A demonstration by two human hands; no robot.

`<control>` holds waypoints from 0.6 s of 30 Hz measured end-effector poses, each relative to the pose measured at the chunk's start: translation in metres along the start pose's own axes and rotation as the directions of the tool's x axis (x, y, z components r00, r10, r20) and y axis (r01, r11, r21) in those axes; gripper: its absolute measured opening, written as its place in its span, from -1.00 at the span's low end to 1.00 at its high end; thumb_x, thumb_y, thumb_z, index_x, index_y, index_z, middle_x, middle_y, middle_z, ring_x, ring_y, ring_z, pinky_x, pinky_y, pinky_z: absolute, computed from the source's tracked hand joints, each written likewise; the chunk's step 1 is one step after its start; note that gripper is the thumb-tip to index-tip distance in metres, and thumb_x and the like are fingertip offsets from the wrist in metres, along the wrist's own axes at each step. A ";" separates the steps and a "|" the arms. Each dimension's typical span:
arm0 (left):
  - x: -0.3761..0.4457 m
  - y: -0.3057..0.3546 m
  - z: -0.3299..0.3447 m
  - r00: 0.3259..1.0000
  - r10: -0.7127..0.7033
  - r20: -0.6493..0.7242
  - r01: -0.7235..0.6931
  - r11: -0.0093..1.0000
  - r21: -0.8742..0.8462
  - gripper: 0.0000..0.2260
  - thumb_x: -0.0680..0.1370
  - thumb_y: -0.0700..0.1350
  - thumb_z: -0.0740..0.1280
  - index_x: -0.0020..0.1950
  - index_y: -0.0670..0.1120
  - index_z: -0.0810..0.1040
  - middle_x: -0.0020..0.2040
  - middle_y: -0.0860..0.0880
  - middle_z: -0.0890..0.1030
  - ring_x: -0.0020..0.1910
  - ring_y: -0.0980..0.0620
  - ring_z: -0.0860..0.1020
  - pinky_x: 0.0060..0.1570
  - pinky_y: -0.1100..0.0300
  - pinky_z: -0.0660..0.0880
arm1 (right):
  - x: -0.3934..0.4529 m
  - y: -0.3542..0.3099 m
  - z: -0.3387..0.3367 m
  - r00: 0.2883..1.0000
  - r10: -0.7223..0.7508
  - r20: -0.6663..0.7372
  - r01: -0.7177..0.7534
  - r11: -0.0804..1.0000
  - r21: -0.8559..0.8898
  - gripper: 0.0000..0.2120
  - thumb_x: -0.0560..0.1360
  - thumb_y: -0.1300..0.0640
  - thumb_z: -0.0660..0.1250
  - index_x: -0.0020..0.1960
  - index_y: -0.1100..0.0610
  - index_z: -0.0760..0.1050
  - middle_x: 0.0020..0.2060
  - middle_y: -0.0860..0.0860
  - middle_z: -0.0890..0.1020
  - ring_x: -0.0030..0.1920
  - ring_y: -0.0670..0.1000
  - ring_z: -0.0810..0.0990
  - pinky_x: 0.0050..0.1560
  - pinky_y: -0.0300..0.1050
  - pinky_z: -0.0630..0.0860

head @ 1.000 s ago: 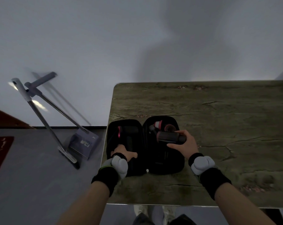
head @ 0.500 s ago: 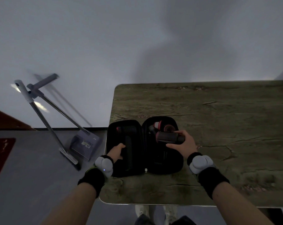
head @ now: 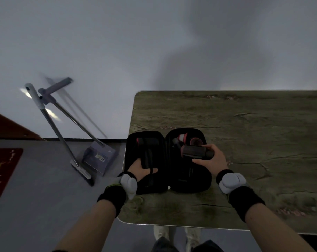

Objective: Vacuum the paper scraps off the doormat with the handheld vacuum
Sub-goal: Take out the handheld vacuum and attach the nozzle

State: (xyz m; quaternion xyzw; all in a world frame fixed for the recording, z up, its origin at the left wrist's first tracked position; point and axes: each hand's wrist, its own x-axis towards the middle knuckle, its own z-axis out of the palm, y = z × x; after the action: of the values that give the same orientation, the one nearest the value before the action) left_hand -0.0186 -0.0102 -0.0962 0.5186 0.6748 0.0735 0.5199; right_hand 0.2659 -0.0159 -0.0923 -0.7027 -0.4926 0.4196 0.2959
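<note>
On table (head: 244, 124), right hand (head: 211, 160) grips handheld vacuum (head: 195, 151); left hand (head: 142, 169) presses flat inside open case (head: 188, 180).

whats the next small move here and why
Probably lift the vacuum clear of the open case. The right hand already grips its dark body above the case's right half, while the left hand rests on the left half, seemingly steadying it on the table.
</note>
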 end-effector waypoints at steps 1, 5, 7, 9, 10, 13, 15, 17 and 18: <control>-0.001 0.000 0.000 0.999 0.003 -0.044 -0.001 0.999 0.041 -0.36 0.41 -0.04 0.49 0.39 -0.18 0.32 0.28 -0.12 0.48 0.27 -0.10 0.44 0.16 0.19 0.39 | 0.000 0.000 0.001 1.000 -0.002 0.002 0.002 1.000 -0.001 -0.47 0.20 0.14 0.63 0.07 0.07 0.45 0.01 0.03 0.57 0.03 0.02 0.54 0.04 -0.10 0.46; -0.003 -0.002 -0.007 0.992 0.037 -0.121 -0.014 0.983 0.184 -0.33 0.42 -0.06 0.48 0.42 -0.18 0.23 0.32 -0.15 0.44 0.30 -0.15 0.42 0.21 0.15 0.36 | 0.000 0.001 0.001 1.000 -0.018 -0.008 0.018 1.000 0.001 -0.47 0.20 0.16 0.63 0.07 0.08 0.46 -0.01 0.02 0.57 0.03 0.03 0.54 0.06 -0.06 0.49; -0.006 -0.001 -0.012 0.991 0.066 -0.113 -0.037 0.969 0.245 -0.38 0.43 -0.07 0.46 0.40 -0.19 0.27 0.28 -0.17 0.47 0.26 -0.16 0.45 0.17 0.13 0.41 | -0.001 0.000 0.001 0.999 -0.033 -0.015 0.033 0.999 -0.008 -0.47 0.20 0.18 0.63 0.08 0.09 0.46 -0.01 0.03 0.57 0.02 0.03 0.54 0.03 -0.09 0.46; -0.011 -0.001 -0.017 0.988 0.101 -0.114 -0.067 0.959 0.275 -0.41 0.44 -0.09 0.45 0.39 -0.20 0.29 0.25 -0.18 0.50 0.23 -0.16 0.47 0.12 0.16 0.42 | -0.002 0.000 0.002 0.999 -0.043 -0.019 0.043 0.999 -0.013 -0.47 0.20 0.18 0.63 0.07 0.08 0.46 -0.02 0.02 0.56 0.01 0.03 0.54 0.01 -0.12 0.44; -0.012 -0.002 -0.019 0.988 0.110 -0.112 -0.076 0.959 0.274 -0.41 0.43 -0.10 0.45 0.38 -0.20 0.30 0.24 -0.17 0.51 0.22 -0.15 0.48 0.10 0.18 0.41 | -0.002 0.000 0.003 0.999 -0.047 -0.018 0.047 0.999 -0.014 -0.48 0.20 0.18 0.63 0.07 0.08 0.45 -0.02 0.02 0.56 0.01 0.03 0.54 0.00 -0.13 0.43; -0.015 -0.005 -0.033 0.995 0.091 -0.042 -0.081 0.977 0.197 -0.33 0.36 -0.02 0.50 0.38 -0.16 0.34 0.25 -0.13 0.51 0.25 -0.13 0.47 0.18 0.14 0.42 | -0.002 0.002 0.003 0.999 -0.050 -0.014 0.050 0.999 -0.010 -0.48 0.20 0.18 0.63 0.06 0.08 0.45 -0.02 0.03 0.57 0.00 0.03 0.54 0.01 -0.12 0.44; -0.016 -0.009 -0.052 0.999 0.039 0.028 -0.041 0.995 0.086 -0.31 0.34 -0.05 0.53 0.40 -0.15 0.35 0.26 -0.10 0.50 0.26 -0.07 0.46 0.22 0.16 0.40 | -0.001 0.005 0.001 0.999 -0.048 -0.025 0.048 0.999 -0.004 -0.48 0.20 0.19 0.63 0.07 0.09 0.45 -0.02 0.04 0.57 0.00 0.03 0.55 0.03 -0.09 0.47; -0.019 -0.013 -0.073 0.996 0.013 0.092 -0.021 0.996 0.081 -0.35 0.33 -0.17 0.55 0.38 -0.15 0.40 0.21 -0.09 0.53 0.19 -0.02 0.51 0.24 0.14 0.41 | 0.000 0.004 0.000 0.998 -0.048 -0.034 0.048 0.999 0.000 -0.48 0.21 0.19 0.62 0.06 0.08 0.45 -0.02 0.04 0.57 0.01 0.03 0.55 0.04 -0.07 0.48; -0.021 -0.016 -0.081 0.993 0.015 0.114 -0.030 0.992 0.125 -0.36 0.32 -0.18 0.55 0.36 -0.14 0.42 0.19 -0.08 0.55 0.16 -0.01 0.52 0.26 0.10 0.42 | 0.000 0.003 0.000 0.998 -0.052 -0.026 0.052 0.999 -0.007 -0.48 0.21 0.20 0.62 0.06 0.08 0.45 -0.02 0.03 0.57 0.01 0.03 0.54 0.02 -0.09 0.46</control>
State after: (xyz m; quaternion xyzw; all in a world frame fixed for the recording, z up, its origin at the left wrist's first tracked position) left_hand -0.0937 0.0024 -0.0572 0.5614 0.6417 0.0071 0.5225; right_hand 0.2669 -0.0164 -0.0949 -0.6960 -0.5080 0.4009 0.3111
